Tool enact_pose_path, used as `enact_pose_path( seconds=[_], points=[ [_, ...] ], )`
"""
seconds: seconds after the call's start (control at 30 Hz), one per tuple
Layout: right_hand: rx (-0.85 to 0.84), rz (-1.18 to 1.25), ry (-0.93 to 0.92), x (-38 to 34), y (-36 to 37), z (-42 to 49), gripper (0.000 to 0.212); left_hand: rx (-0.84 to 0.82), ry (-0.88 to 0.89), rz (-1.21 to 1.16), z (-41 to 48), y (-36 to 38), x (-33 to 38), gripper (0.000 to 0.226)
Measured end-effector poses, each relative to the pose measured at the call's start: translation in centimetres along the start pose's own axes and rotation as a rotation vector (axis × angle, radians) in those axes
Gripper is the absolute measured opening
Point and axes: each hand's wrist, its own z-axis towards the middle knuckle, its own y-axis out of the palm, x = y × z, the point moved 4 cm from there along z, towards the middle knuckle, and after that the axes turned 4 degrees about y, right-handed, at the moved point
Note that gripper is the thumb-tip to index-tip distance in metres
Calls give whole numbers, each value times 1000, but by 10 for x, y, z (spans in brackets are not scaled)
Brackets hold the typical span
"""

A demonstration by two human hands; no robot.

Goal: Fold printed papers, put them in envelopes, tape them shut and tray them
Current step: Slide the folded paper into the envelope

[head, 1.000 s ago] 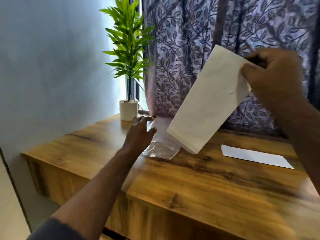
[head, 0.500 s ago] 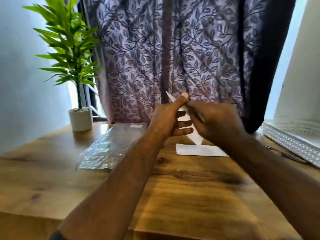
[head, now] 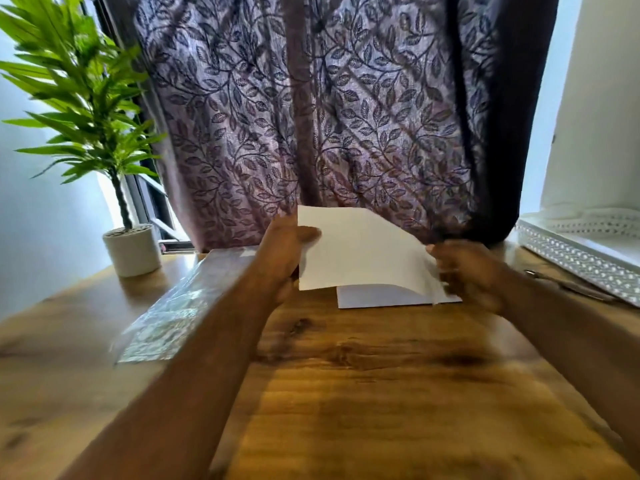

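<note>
The brown wood-grain table (head: 363, 393) shows a broad stretch of surface between the forearms. Above it, the left hand (head: 285, 252) grips the left edge of a white paper sheet (head: 360, 251), and the blurred right hand (head: 467, 271) pinches its curling right edge. The sheet is off the table, its lower edge overlapping a flat white envelope (head: 381, 296) lying under the hands. A clear plastic packet (head: 173, 313) lies left of the left hand, a white perforated tray (head: 585, 268) stands well right of the right hand, and a purple leaf-patterned curtain (head: 311, 116) hangs beyond.
</note>
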Motion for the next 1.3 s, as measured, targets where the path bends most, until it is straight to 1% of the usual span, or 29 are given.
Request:
enact_pose_path(
  seconds=[0.03, 0.1, 0.17, 0.2, 0.27, 0.33, 0.4, 0.47, 0.53, 0.6, 0.73, 0.83, 0.93, 1.03, 1.1, 1.23, 1.3],
  points=[
    [-37, 32, 71, 10, -2, 5, 8, 6, -19, 9, 4, -1, -6, 28],
    [-53, 63, 122, 19, -9, 11, 10, 24, -30, 44, 12, -3, -18, 25],
    [-15, 127, 125, 20, -19, 16, 22, 42, -47, 65, 16, -7, -28, 21],
    [14, 156, 132, 21, -25, 18, 25, 50, -62, 74, 16, -9, -33, 20],
    [20, 149, 106, 19, -33, 16, 24, 63, -59, 124, 18, -16, -41, 21],
    [36, 92, 67, 19, -42, 16, 21, 81, -34, 205, 20, -21, -48, 22],
    [75, 41, 31, 19, -48, 16, 15, 97, 2, 309, 21, -25, -54, 22],
    [95, 27, 9, 20, -50, 16, 8, 97, -12, 381, 19, -29, -60, 24],
    [94, -5, -1, 21, -52, 17, 10, 88, -35, 398, 20, -33, -65, 26],
    [76, -27, -11, 22, -54, 18, 13, 84, -38, 382, 21, -36, -67, 23],
    [37, -52, -20, 20, -55, 14, 6, 69, -33, 419, 23, -41, -68, 19],
    [27, -85, -35, 19, -56, 12, 6, 54, -95, 389, 25, -41, -73, 17],
    [22, -93, -24, 19, -57, 13, 10, 73, -159, 348, 22, -39, -77, 20],
    [11, -104, 1, 21, -58, 15, 12, 54, -168, 410, 24, -45, -81, 18],
    [0, -114, 20, 23, -58, 15, 13, 34, -158, 472, 26, -48, -83, 14],
    [-13, -136, 16, 22, -56, 14, 14, 13, -65, 576, 27, -49, -81, 30],
    [-23, -144, 28, 23, -55, 14, 16, 11, -58, 579, 30, -52, -82, 27]
  ],
)
